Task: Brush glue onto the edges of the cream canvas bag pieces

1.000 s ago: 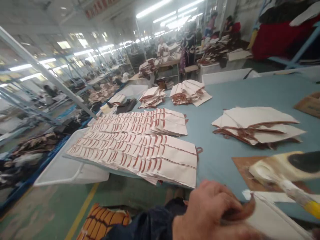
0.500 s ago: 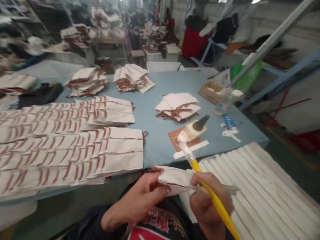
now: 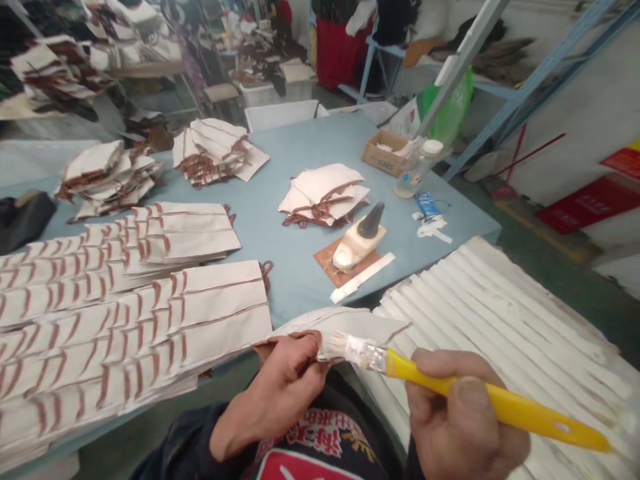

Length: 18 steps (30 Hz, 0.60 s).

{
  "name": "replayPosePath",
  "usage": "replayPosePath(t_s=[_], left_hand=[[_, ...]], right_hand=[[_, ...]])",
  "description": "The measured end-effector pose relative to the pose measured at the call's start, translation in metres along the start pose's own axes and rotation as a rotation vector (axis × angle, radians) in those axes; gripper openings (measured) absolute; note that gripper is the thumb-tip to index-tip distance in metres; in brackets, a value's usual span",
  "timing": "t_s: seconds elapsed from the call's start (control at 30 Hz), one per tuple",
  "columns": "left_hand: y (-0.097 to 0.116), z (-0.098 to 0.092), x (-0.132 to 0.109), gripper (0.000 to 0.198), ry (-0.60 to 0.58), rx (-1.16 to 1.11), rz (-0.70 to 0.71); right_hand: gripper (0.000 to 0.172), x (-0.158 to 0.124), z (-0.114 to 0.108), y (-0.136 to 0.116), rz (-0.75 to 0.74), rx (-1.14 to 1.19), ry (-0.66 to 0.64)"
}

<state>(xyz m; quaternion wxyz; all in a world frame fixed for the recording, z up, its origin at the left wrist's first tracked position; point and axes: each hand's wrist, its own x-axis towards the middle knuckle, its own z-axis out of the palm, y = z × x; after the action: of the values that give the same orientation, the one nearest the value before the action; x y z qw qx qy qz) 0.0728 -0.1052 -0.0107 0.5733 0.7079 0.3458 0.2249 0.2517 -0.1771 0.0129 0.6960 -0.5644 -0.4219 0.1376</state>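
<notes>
My left hand (image 3: 280, 393) pinches the near end of a cream fabric piece (image 3: 345, 323) with a brown trim, held over my lap at the table's front edge. Gripped in my right hand (image 3: 463, 420) is a yellow-handled brush (image 3: 480, 397); its white bristles touch the piece right beside my left fingers. Further up the blue table (image 3: 295, 160), a glue bottle with a dark nozzle (image 3: 359, 240) lies on a brown board.
Two long overlapping rows of cream pieces with brown tabs (image 3: 125, 313) cover the table's left. Loose piles (image 3: 325, 193) lie beyond. A tray of white folded strips (image 3: 505, 333) is at my right. A cardboard box (image 3: 385, 152) and a plastic bottle (image 3: 423, 163) stand far right.
The view has swung right and down. My right hand has lowered the brush to nearly level, its bristles now on the fabric piece, which my left hand still holds.
</notes>
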Motion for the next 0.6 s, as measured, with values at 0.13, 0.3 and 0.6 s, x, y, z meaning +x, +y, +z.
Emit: replayPosePath(t_s=[0.13,0.3,0.6], left_hand=[[-0.006,-0.001,0.003,0.03,-0.002,0.093,0.067],[-0.014,-0.005,0.004,0.027,-0.057,0.192,0.266],[-0.024,-0.01,0.003,0.028,-0.011,0.379,0.392]], right_hand=[[0.027,-0.011,-0.001,0.006,-0.081,-0.155,-0.036],[0.025,-0.024,-0.005,0.007,-0.098,-0.225,-0.174],[0.026,-0.016,0.005,0.003,-0.005,-0.108,-0.093]])
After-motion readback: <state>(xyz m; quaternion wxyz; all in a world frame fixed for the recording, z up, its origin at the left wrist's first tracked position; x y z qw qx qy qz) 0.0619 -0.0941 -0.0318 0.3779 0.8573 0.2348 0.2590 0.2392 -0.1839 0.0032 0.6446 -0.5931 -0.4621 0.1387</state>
